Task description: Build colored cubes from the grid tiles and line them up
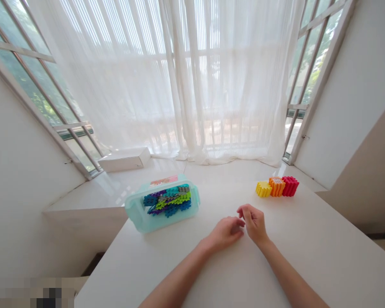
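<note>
My left hand (227, 233) rests low over the white table, fingers loosely bent and the thumb held apart from them. Nothing shows between them. Just to its right is my right hand (255, 222), its fingers curled inward, with no object sticking out. The fingertips of the two hands come close together; whether they touch I cannot tell. Left of the hands stands an open pale turquoise plastic bin (167, 224), holding a pile of gear-edged plastic pieces (171, 199) in blue, teal, purple, lime and grey. Beyond my right hand, yellow (263, 189), orange (276, 187) and red (290, 186) toothed blocks form a row.
The white table (314, 239) reaches toward a windowsill (211, 171). A white box (125, 160) lies on the sill at the back left. Sheer white curtains (179, 85) hang behind, with barred windows and walls at both sides.
</note>
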The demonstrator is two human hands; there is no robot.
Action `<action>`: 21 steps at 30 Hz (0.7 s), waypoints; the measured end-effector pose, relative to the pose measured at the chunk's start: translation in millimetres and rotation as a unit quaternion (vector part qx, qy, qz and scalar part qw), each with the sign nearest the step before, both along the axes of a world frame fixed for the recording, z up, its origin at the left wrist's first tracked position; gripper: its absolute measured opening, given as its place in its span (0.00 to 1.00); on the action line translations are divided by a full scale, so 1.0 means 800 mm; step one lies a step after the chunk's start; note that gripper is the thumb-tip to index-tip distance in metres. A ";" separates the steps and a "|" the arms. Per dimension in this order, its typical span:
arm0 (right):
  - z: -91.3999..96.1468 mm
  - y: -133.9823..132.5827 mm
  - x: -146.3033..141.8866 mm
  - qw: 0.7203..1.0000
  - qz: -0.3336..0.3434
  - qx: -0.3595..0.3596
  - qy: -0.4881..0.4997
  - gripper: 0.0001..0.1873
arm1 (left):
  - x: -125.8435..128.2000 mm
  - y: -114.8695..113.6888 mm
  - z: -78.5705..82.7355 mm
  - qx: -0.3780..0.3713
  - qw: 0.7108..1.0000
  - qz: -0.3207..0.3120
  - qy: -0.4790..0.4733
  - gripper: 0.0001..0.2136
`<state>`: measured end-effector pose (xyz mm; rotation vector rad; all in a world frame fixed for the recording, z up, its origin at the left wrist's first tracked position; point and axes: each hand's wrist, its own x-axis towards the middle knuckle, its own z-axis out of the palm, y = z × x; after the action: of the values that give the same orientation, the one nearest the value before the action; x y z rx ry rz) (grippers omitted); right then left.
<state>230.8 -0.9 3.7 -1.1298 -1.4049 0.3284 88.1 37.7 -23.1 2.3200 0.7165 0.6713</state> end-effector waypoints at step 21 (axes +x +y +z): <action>-0.039 0.041 0.014 0.989 -0.037 -0.136 0.052 0.27 | -0.232 0.079 0.059 0.397 0.799 0.432 0.132 0.14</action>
<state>241.8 32.1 -27.9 -1.3634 -1.2487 0.5307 -97.7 101.1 23.8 2.7806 2.0116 1.2282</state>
